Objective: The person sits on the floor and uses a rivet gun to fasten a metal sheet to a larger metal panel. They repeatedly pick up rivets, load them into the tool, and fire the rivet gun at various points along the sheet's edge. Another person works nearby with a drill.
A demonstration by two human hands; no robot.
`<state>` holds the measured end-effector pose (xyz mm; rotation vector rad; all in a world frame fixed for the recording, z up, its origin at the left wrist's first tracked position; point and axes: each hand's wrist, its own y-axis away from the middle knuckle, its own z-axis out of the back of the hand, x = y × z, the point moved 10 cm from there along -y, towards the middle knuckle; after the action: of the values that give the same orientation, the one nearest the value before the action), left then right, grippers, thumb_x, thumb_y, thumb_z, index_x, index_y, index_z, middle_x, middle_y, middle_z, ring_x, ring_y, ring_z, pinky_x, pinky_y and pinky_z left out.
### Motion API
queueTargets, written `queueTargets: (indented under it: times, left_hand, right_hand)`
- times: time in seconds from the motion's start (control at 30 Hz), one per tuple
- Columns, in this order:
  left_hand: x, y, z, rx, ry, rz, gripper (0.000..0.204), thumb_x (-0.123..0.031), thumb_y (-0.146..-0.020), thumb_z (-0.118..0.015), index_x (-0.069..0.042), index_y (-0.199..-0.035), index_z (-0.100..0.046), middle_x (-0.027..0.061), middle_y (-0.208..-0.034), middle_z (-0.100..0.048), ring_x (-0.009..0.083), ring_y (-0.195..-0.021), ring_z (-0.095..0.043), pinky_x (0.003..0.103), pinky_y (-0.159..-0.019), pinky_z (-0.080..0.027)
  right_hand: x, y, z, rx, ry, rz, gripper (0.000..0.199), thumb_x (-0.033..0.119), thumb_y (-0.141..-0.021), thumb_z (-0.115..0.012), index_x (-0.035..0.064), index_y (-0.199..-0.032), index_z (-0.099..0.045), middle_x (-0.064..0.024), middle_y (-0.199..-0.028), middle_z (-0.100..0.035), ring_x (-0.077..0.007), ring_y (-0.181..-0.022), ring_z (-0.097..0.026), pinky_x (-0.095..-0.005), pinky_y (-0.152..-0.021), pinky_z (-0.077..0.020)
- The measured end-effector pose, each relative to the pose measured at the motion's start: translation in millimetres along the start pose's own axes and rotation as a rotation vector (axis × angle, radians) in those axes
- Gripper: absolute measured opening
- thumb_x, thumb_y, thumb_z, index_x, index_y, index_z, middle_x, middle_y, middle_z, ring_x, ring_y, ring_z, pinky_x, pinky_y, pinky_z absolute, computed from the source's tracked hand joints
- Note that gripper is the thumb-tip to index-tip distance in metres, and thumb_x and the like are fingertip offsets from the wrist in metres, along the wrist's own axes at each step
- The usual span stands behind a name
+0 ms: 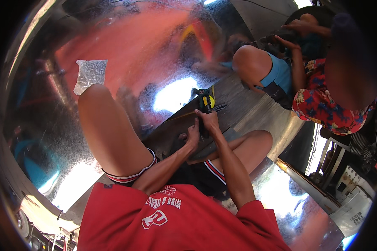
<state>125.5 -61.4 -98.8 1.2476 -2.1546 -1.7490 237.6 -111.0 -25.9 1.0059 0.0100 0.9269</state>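
My right hand [208, 119] is wrapped round the black grip of a dark green and black power tool [203, 95] with a bright yellow part on its side. The tool's head points away from me, over the edge of a shiny metal sheet [125, 37]. Close against the tool's lower end is my left hand [192, 135], thumb up and closed, its other fingers mostly hidden. Both hands are between my bent legs. Thin dark cable [223, 107] lies just right of the tool.
A crumpled clear plastic bag [91, 74] lies on the sheet beyond my left knee. At the right sits another person in a flowered shirt [322, 100], hands round a dark tool [276, 37]. Wooden boards [255, 115] run between us. A white sack [354, 211] stands at lower right.
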Motion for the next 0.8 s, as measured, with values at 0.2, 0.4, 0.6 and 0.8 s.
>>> queueTargets:
  times: [0.2, 0.4, 0.6, 0.8]
  left_hand:
    - [8, -4, 6, 0.018, 0.107, 0.074, 0.061, -0.056, -0.098, -0.043, -0.002, -0.124, -0.056, 0.0049, -0.107, -0.063, 0.0157, -0.094, -0.061, 0.030, -0.079, -0.049]
    - [1, -1, -8, 0.137, 0.240, 0.053, 0.060, -0.059, -0.098, -0.041, -0.005, -0.115, -0.060, 0.0049, -0.091, -0.065, 0.0148, -0.078, -0.063, 0.030, -0.066, -0.050]
    - [18, -15, 2, 0.065, 0.316, 0.095, 0.059, -0.054, -0.100, -0.041, -0.005, -0.131, -0.052, 0.0079, -0.112, -0.062, 0.0217, -0.099, -0.064, 0.035, -0.080, -0.052]
    - [2, -2, -10, 0.211, 0.261, 0.091, 0.060, -0.053, -0.099, -0.044, -0.003, -0.131, -0.051, 0.0090, -0.117, -0.060, 0.0212, -0.106, -0.061, 0.035, -0.089, -0.049]
  right_hand:
    - [38, 20, 7, -0.061, 0.134, 0.190, 0.053, 0.046, -0.070, -0.079, -0.0040, -0.083, -0.068, -0.0113, -0.078, -0.068, -0.0221, -0.074, -0.065, -0.0375, -0.072, -0.0511]
    - [38, 8, 29, 0.121, 0.108, 0.117, 0.066, 0.052, -0.072, -0.075, -0.0100, -0.092, -0.067, -0.0211, -0.087, -0.068, -0.0321, -0.085, -0.067, -0.0394, -0.080, -0.0513]
    - [13, 17, 3, -0.124, 0.130, 0.075, 0.069, 0.048, -0.070, -0.077, -0.0120, -0.102, -0.065, -0.0295, -0.102, -0.067, -0.0391, -0.103, -0.065, -0.0436, -0.088, -0.0509]
    - [37, 6, 16, 0.274, 0.013, 0.073, 0.075, 0.056, -0.067, -0.078, -0.0086, -0.102, -0.065, -0.0252, -0.103, -0.066, -0.0290, -0.094, -0.067, -0.0396, -0.082, -0.0509]
